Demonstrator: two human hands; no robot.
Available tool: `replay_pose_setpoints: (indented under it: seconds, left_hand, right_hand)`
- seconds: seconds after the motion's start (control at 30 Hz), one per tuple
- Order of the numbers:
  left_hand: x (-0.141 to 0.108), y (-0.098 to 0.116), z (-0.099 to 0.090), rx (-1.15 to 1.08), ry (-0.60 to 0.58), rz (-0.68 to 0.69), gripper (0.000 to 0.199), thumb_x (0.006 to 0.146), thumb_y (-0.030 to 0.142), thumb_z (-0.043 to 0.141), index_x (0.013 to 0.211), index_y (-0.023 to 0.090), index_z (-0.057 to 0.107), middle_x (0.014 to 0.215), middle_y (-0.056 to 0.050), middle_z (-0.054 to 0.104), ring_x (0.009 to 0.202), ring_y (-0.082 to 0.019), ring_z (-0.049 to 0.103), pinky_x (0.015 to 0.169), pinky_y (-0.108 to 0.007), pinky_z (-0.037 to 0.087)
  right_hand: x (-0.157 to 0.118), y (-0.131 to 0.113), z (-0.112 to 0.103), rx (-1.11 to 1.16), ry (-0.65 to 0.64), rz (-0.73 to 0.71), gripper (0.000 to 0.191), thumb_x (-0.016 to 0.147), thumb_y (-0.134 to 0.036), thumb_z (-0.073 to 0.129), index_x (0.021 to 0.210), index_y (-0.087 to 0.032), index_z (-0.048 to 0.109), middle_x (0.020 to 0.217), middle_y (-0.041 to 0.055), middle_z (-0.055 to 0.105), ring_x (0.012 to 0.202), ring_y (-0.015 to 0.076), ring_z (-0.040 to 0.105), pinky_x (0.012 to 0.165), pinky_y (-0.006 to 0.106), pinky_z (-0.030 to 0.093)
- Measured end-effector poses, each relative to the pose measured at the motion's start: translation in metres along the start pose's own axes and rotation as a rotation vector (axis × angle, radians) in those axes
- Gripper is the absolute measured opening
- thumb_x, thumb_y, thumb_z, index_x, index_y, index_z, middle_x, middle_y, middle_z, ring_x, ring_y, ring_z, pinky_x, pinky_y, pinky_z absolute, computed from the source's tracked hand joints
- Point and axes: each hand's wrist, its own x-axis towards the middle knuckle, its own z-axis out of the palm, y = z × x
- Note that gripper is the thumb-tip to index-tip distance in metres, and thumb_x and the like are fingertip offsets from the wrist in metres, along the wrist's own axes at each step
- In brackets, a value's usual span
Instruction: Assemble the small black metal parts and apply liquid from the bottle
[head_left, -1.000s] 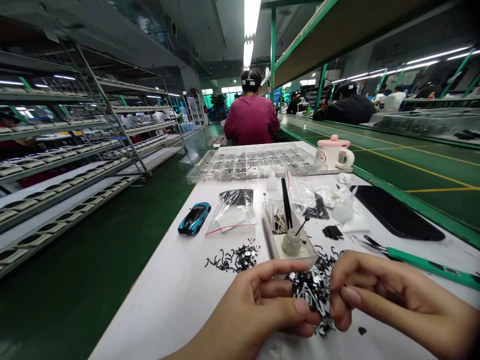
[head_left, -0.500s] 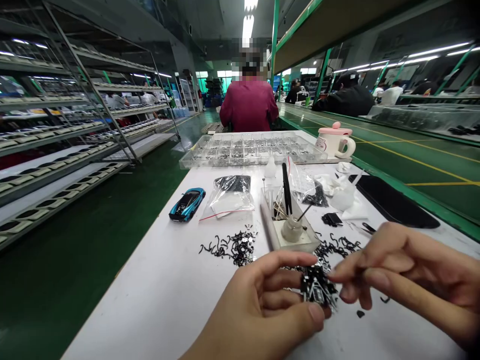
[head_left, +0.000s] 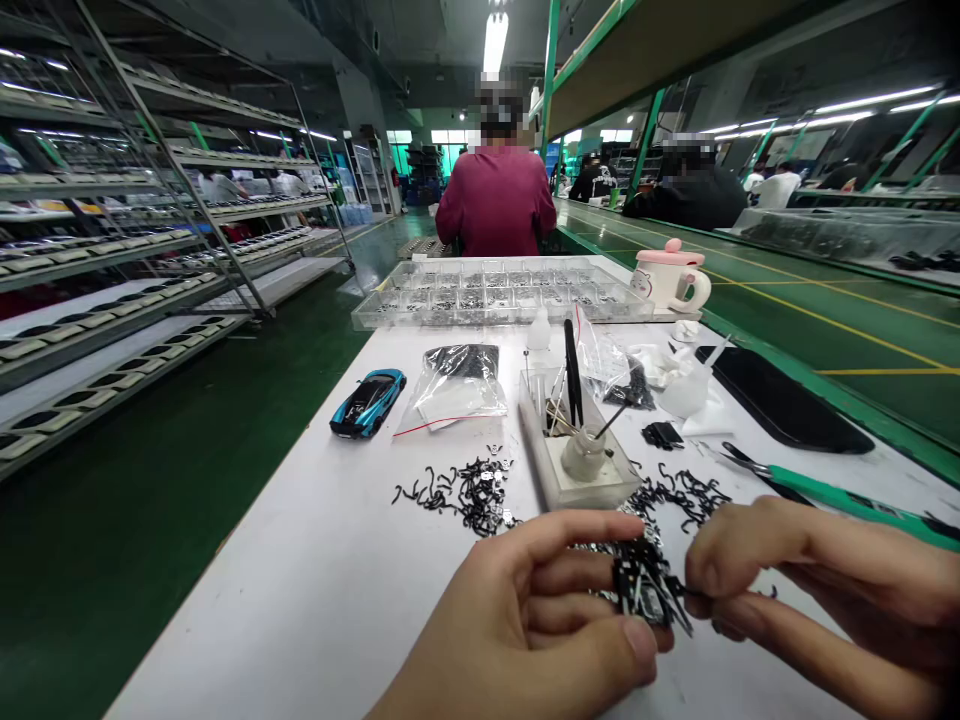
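Note:
My left hand (head_left: 540, 610) grips a small black and silver assembly (head_left: 646, 588) between its thumb and fingers, above the white table. Close against the assembly's right side, my right hand (head_left: 795, 590) has its thumb and index finger pinched on a tiny dark piece that is mostly hidden. Curved black pieces (head_left: 480, 495) lie in a loose pile beyond my left hand. More black pieces (head_left: 686, 495) are scattered beyond the assembly, left of the green-handled pliers (head_left: 847, 495).
A clear box (head_left: 592, 480) holds tweezers and a small jar. Behind are a blue toy car (head_left: 369, 403), plastic bag (head_left: 457, 388), compartment tray (head_left: 487, 320), lidded mug (head_left: 669, 278) and black pad (head_left: 784, 400). A person in maroon (head_left: 497, 200) sits ahead; racks (head_left: 187, 155) stand left.
My right hand has moved lower and slightly right, and its fingers are more tightly closed. The green-handled pliers are now exposed. The assembly is shifted slightly right and tilted differently in my left hand.

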Motion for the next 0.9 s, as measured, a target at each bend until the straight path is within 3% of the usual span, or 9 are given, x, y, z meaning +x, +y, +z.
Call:
replay_pose_setpoints:
  seconds: [0.27,0.53,0.67,0.9]
  left_hand:
    - [0.001,0.002,-0.002,-0.014,-0.028,0.010,0.041,0.073,0.022,0.078,0.111,0.023,0.066,0.102,-0.007,0.072,0.094,-0.025,0.069,0.080,-0.029,0.050]
    - [0.001,0.003,-0.001,-0.076,0.014,-0.089,0.047,0.067,0.024,0.083,0.112,0.021,0.067,0.092,-0.006,0.073,0.088,-0.024,0.071,0.078,-0.028,0.051]
    - [0.003,0.006,-0.001,-0.114,0.009,-0.112,0.044,0.067,0.022,0.083,0.108,0.017,0.069,0.085,-0.006,0.073,0.083,-0.020,0.071,0.076,-0.026,0.051]
    - [0.007,0.005,-0.005,-0.231,-0.080,-0.178,0.037,0.068,0.015,0.081,0.104,0.014,0.071,0.085,-0.008,0.074,0.078,-0.017,0.071,0.076,-0.023,0.053]
  right_hand:
    - [0.006,-0.009,-0.005,-0.044,-0.069,-0.061,0.006,0.092,-0.029,0.055,0.087,-0.031,0.059,0.077,-0.0006,0.053,0.070,0.0157,0.055,0.063,0.027,0.048]
    - [0.007,-0.018,-0.007,-0.103,-0.144,-0.014,0.010,0.096,-0.025,0.048,0.092,-0.031,0.055,0.085,-0.0016,0.055,0.076,0.0142,0.055,0.068,0.025,0.047]
    - [0.009,-0.020,-0.010,0.012,-0.205,0.076,0.013,0.098,-0.035,0.044,0.090,-0.030,0.053,0.088,-0.0011,0.056,0.083,0.0157,0.056,0.075,0.027,0.047]
    - [0.013,-0.021,-0.005,0.255,-0.220,0.190,0.025,0.094,-0.044,0.051,0.078,-0.026,0.056,0.081,-0.0021,0.058,0.079,0.0157,0.055,0.072,0.029,0.043]
